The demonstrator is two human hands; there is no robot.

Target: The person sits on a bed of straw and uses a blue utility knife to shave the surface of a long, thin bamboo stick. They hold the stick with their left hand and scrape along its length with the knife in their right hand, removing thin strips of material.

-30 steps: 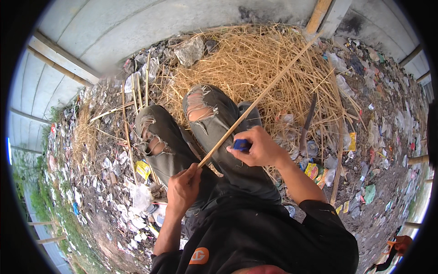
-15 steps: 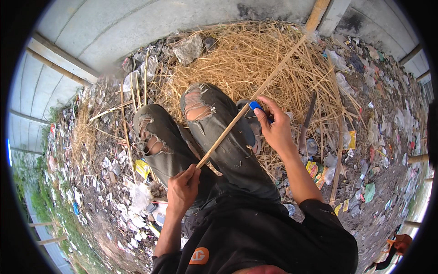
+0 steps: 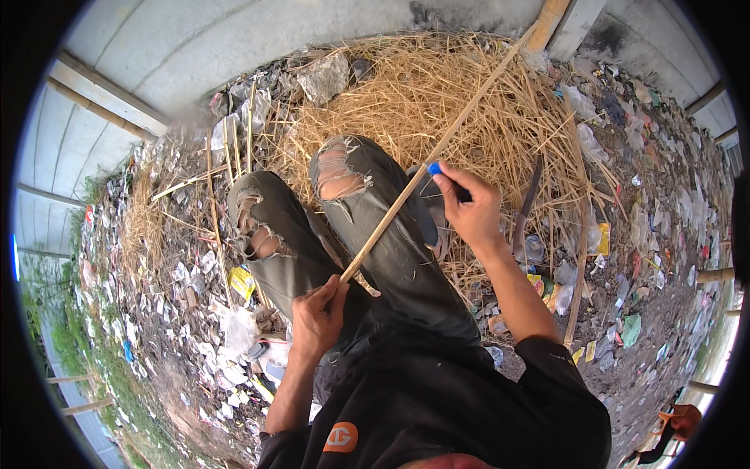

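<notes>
A long, pale bamboo strip (image 3: 383,223) slants from my lap up across my right knee and over the straw towards the wall. My left hand (image 3: 319,315) is closed round its near end, thumb on top. My right hand (image 3: 475,205), closed, grips a small blue-ended tool (image 3: 434,168) beside the strip. Most of that tool is hidden in the fingers, so its exact kind does not show. The blue end is at the strip's right edge; whether it touches cannot be made out.
A heap of straw (image 3: 422,86) spreads before my knees. On the right lies a machete-like blade (image 3: 530,195). More thin bamboo strips (image 3: 213,211) rest at left, near a stone (image 3: 323,78). Litter covers the ground; a concrete wall (image 3: 258,31) stands behind.
My right hand has drawn its fingers in, from spread to closed around the blue-ended tool. The blue end has moved slightly up along the strip. My left hand keeps its hold.
</notes>
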